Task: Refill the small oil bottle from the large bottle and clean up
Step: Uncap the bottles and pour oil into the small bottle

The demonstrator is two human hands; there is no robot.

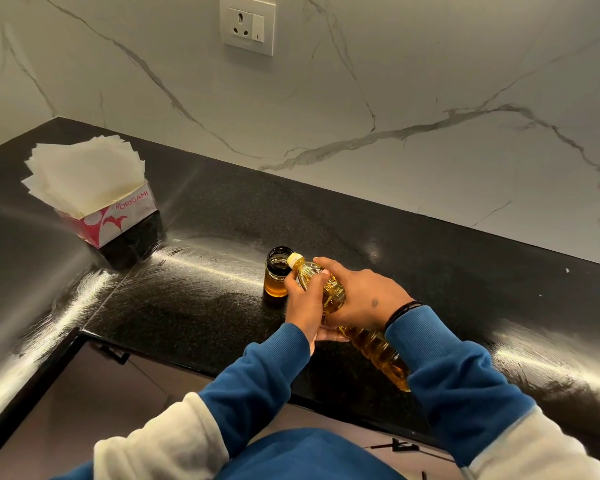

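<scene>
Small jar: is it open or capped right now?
Open: the small jar shows a bare dark rim, and the large bottle is tipped toward its mouth.

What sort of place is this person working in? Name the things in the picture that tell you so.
Most likely a home kitchen. A dark polished stone counter runs along a marble-look wall with a socket set in it, a box of paper napkins stands on it, and cupboard fronts show below its edge.
</scene>
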